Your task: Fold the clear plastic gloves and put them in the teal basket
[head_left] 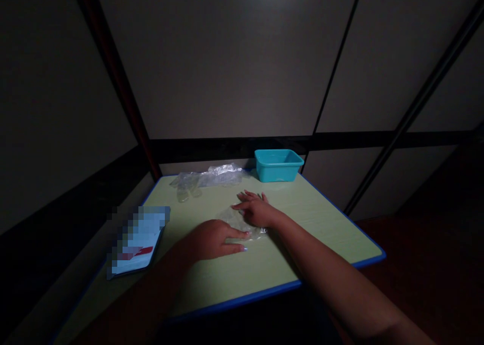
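Observation:
A thin, clear plastic piece (229, 216), perhaps a bag or glove, lies flat near the middle of the table. Over its right part rests my right hand (259, 211), palm down with the fingers spread. My left hand (215, 238) is at its near left side, thumb and index finger stretched out and apart, the index fingertip on the plastic. Neither hand grips anything that I can see. The hands partly cover the plastic, so its full shape is hidden.
The pale green table (325, 234) has a blue edge. Crumpled clear plastic (223, 176) lies along its back. A turquoise basket (279, 172) stands at the back right. On the left is a partly blurred flat blue-white item (145, 239). Panelled walls (234, 82) rise behind.

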Tool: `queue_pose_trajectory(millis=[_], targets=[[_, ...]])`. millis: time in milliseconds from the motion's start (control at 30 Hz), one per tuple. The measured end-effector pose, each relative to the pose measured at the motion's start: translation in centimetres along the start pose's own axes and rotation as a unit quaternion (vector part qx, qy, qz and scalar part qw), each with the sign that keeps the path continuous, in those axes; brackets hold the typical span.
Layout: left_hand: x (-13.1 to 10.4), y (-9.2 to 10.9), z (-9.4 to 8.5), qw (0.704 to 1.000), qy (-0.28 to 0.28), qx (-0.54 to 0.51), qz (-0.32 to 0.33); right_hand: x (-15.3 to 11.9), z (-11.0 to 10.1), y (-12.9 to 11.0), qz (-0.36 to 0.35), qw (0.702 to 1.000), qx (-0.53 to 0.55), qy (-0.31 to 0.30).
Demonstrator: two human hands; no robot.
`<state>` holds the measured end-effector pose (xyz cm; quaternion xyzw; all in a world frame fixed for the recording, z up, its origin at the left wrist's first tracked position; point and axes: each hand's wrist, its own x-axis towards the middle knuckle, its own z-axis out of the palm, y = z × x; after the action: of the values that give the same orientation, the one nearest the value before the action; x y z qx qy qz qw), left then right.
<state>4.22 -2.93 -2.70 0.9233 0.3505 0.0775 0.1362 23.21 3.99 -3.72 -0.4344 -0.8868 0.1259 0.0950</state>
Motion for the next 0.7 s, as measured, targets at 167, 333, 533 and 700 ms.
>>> queue_pose_trajectory(millis=[167,333,533,700], targets=[[0.0,-0.1,-0.4,0.993,0.11,0.032,-0.023,0.2,0.1,0.3,-0.04,0.996,0.056,0.065],[-0.1,-1.0,-0.9,0.99,0.126,0.057,-0.014,0.2,-0.3,0.5,-0.09,0.98,0.1,0.148],[-0.1,-2.1,-0.8,0.991,0.104,0.076,-0.043,-0.5,-0.8,0.7,-0.049,0.996,0.042,0.065],[-0.1,-2.5,-0.7,0.982,0.09,0.125,-0.109,-0.7,-1.0,0.4,-0.052,0.998,0.031,0.013]])
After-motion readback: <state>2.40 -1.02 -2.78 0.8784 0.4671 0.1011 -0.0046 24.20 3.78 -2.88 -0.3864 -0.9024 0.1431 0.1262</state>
